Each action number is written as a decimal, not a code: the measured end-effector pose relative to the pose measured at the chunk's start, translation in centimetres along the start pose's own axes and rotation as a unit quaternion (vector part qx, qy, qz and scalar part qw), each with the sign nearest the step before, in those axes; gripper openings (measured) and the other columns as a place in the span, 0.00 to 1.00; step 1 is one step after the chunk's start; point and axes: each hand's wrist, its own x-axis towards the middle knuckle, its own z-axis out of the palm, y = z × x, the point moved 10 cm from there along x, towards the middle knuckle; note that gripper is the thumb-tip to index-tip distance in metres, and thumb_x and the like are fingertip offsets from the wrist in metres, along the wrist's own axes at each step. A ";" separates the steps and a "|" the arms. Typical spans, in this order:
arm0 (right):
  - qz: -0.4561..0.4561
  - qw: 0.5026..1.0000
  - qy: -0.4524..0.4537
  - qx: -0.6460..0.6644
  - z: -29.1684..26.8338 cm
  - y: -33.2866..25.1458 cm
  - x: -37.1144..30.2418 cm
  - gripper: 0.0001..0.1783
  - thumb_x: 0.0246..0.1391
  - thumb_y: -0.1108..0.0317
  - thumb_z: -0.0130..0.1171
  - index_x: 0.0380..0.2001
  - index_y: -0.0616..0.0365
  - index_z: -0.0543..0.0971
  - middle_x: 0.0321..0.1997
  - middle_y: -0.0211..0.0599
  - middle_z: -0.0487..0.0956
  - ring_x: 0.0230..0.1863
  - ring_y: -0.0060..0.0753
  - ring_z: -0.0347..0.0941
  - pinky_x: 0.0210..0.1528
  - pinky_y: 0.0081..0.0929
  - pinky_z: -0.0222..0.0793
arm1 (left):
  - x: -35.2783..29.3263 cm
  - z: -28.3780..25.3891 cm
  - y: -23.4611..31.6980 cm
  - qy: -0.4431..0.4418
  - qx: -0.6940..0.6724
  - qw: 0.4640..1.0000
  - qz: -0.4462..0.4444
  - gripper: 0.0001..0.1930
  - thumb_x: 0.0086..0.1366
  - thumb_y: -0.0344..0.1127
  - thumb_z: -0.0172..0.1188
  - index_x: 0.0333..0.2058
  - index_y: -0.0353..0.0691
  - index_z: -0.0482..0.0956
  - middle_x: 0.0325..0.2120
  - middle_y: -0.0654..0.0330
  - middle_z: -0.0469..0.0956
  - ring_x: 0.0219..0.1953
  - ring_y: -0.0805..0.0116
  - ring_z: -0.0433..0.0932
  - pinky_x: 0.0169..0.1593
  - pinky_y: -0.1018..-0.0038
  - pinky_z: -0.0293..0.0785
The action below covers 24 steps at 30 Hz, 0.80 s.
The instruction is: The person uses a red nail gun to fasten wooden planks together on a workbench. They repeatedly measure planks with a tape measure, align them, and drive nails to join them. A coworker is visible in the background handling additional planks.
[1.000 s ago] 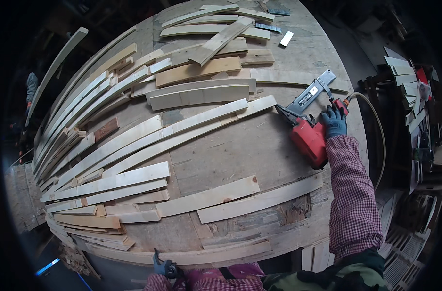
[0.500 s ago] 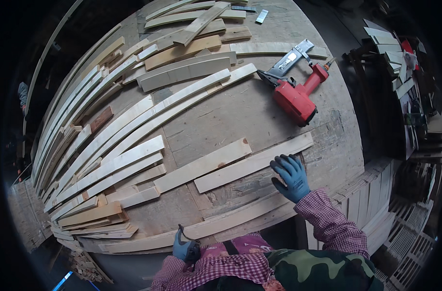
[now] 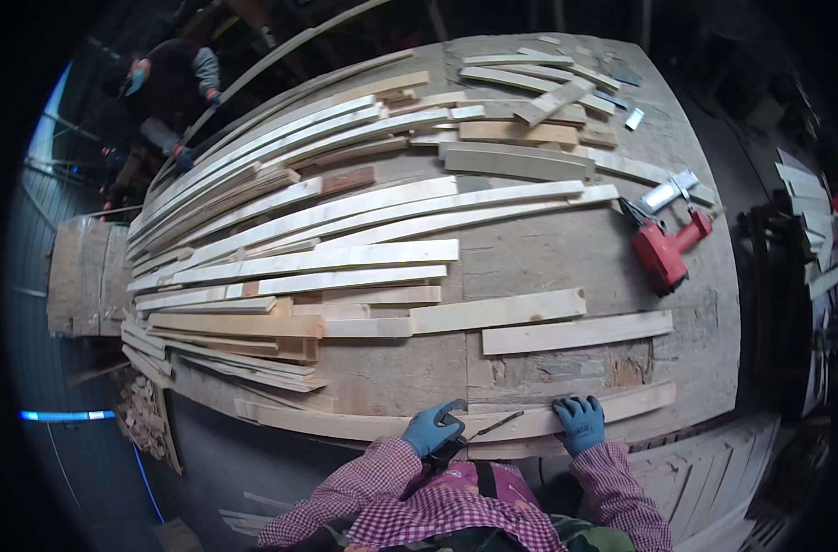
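The gloved left hand point(image 3: 433, 430) curls around a dark, thin-tipped tool point(image 3: 498, 424); the gloved right hand point(image 3: 580, 422) drapes its fingers over a long wooden board point(image 3: 537, 424) along the tabletop's point(image 3: 539, 258) near edge, whether gripping I cannot tell. The tip angles rightward, so a slip could jab that hand; lopsided pressure might tip the board off.

Left hand point(image 3: 432, 429) is sitting with fingers bent inward. Right hand point(image 3: 580, 424) is lying palm-down, fingers slightly bent. Both forearms point(image 3: 368, 474) are slanting inward, wrists well apart.
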 end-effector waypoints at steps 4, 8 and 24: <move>-0.001 0.999 -0.043 -0.005 0.8 0.8 -1.2 0.42 0.25 0.54 0.73 0.51 0.44 0.70 0.53 0.34 0.70 0.57 0.40 0.62 0.64 0.49 0.49 | -7.2 -8.9 -4.6 0.126 -0.343 0.930 -0.037 0.24 0.58 0.30 0.61 0.53 0.37 0.69 0.32 0.54 0.80 0.33 0.69 0.80 0.38 0.77 0.76; 0.022 0.987 -0.151 -0.053 1.7 0.3 -0.6 0.40 0.29 0.54 0.71 0.51 0.45 0.69 0.54 0.37 0.69 0.58 0.44 0.61 0.64 0.49 0.48 | -13.5 -13.3 -12.0 0.248 -0.463 0.851 -0.029 0.17 0.60 0.28 0.59 0.48 0.33 0.72 0.34 0.57 0.78 0.32 0.69 0.79 0.38 0.77 0.78; 0.068 0.997 0.003 0.048 4.8 -26.2 -3.2 0.38 0.37 0.52 0.66 0.55 0.47 0.68 0.57 0.44 0.66 0.60 0.51 0.59 0.61 0.46 0.54 | -30.8 -17.4 -34.1 0.299 -0.542 0.779 -0.100 0.17 0.60 0.42 0.57 0.42 0.35 0.75 0.33 0.53 0.79 0.30 0.62 0.79 0.34 0.68 0.79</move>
